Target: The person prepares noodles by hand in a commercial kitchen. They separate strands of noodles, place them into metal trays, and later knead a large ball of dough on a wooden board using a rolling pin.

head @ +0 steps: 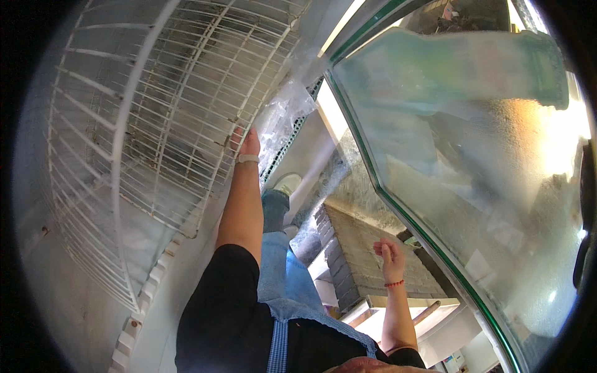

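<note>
My left hand (246, 141), with a pale band at the wrist, is at the outer edge of a white wire shelf (186, 107) inside a fridge-like cabinet. Its fingers are partly behind the wires and seem to grip the shelf's edge. Beside it lies crumpled clear plastic (284, 112). My right hand (391, 255), with a red beaded bracelet (394, 283), is raised away from the shelf. Its fingers are loosely bent and it holds nothing that I can see. A framed glass door (447, 186) stands open at the right.
A green perforated edge (284, 151) runs past the plastic. Rust spots mark the wires, and a notched white strip (149, 284) lines the cabinet wall. Beyond my right hand are a grey block wall (368, 247) and a white surface with a wooden stick (426, 312).
</note>
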Motion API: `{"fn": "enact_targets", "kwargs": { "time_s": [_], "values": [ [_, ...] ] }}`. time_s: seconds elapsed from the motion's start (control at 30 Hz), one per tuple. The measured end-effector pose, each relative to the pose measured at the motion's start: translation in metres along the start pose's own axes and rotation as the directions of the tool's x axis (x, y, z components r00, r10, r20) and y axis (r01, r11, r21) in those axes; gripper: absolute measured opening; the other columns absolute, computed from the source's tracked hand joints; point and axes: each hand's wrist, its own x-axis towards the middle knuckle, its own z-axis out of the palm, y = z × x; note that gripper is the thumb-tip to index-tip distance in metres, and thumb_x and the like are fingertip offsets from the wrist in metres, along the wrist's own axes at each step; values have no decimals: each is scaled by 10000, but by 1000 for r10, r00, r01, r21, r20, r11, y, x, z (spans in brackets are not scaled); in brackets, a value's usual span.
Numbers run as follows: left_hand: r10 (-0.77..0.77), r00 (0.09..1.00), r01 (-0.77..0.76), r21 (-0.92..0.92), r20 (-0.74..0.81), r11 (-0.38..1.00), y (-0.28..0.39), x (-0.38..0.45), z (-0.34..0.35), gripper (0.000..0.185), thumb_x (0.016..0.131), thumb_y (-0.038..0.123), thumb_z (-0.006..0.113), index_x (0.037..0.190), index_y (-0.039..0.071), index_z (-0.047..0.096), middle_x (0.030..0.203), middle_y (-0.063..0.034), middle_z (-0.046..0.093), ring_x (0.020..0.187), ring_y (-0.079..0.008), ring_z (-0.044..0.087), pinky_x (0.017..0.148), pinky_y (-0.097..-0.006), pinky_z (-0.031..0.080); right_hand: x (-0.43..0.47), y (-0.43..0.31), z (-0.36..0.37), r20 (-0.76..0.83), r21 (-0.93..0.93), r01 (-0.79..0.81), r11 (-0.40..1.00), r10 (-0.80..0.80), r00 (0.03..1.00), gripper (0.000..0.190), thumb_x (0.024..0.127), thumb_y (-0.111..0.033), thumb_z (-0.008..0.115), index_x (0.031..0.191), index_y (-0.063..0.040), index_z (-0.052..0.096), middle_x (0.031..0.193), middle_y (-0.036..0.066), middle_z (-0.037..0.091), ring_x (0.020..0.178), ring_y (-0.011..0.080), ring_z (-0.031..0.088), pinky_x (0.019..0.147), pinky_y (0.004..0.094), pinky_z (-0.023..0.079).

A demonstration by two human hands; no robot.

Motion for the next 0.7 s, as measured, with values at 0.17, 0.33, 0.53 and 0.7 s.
{"fn": "enact_targets", "kwargs": {
  "time_s": [0.17,0.33,0.53,0.7],
  "values": [
    [-13,925,-86,-241,-380,967,-47,11,26,317,972,152,512,1210,-47,577,1270,-158,619,1156,-282,602,987,-421,500,-19,10,-2,-53,15,-56,998,57,997,292,1009,-208,546,1199,11,584,1036,142,698,899,201,687,801,322,561],
    [78,930,-31,133,-360,991,-33,9,6,384,1004,252,464,1251,-26,558,1336,-146,581,1237,-256,543,1102,-377,386,-35,3,-22,-147,156,-104,982,128,981,264,1007,-198,547,1174,-3,606,1030,133,697,897,199,680,799,302,550],
    [79,945,-205,-389,-316,898,-26,22,15,348,993,255,450,1181,11,613,1185,-117,645,1164,-251,559,1038,-389,426,-40,-3,-59,-329,158,-77,984,126,936,233,952,-149,634,1147,-21,636,1045,132,688,882,205,685,736,305,576],
    [112,992,-128,-459,-61,879,-28,39,9,246,885,4,499,1089,-55,623,1008,-162,654,997,-312,598,988,-451,487,-32,33,-96,-394,-53,69,996,-84,915,495,850,-42,741,1311,-43,560,1118,94,677,953,181,666,788,321,587]
  ]
}}
